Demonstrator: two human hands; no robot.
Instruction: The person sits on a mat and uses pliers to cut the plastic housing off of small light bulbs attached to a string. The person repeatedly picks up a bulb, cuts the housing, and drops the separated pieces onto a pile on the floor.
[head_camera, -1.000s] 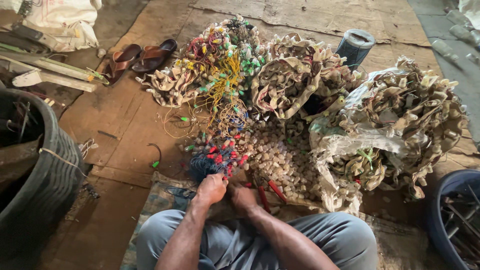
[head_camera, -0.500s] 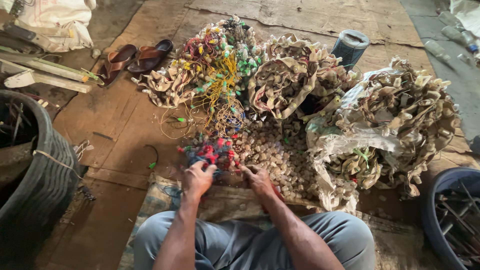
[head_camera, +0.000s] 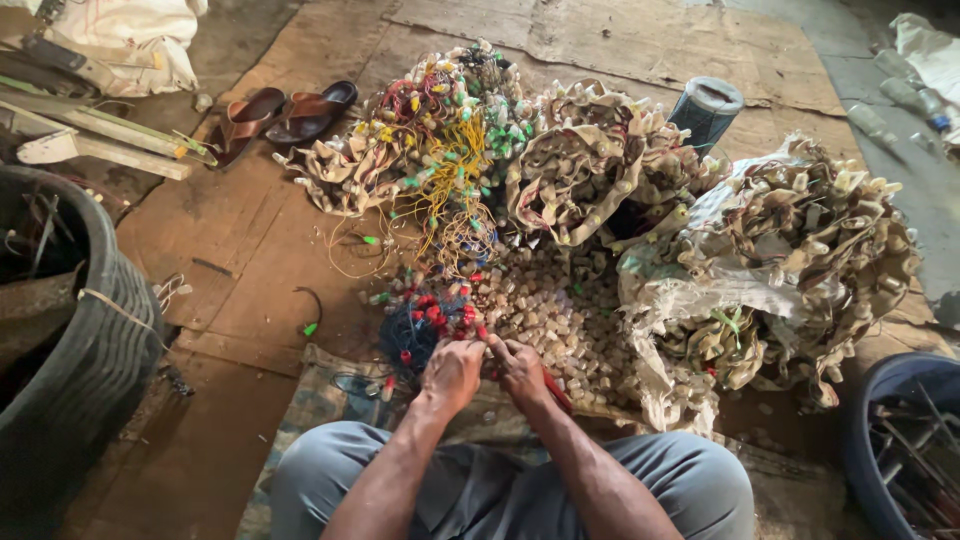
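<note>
- Tangle of red-capped wires (head_camera: 425, 322): on the floor just ahead of the seated person's knees, at the near edge of the heaps
- Left hand (head_camera: 452, 372): closed on the tangle's near strands
- Right hand (head_camera: 520, 368): touching the left, curled round a red-handled tool (head_camera: 553, 390); how tightly, cannot tell
- Loose pale caps (head_camera: 545, 315): spread just right of the hands
- Beige wire bundles (head_camera: 800, 250): piled beyond
- Brown sandals (head_camera: 285, 112): far left
- Black tub (head_camera: 60, 330): left edge
</note>
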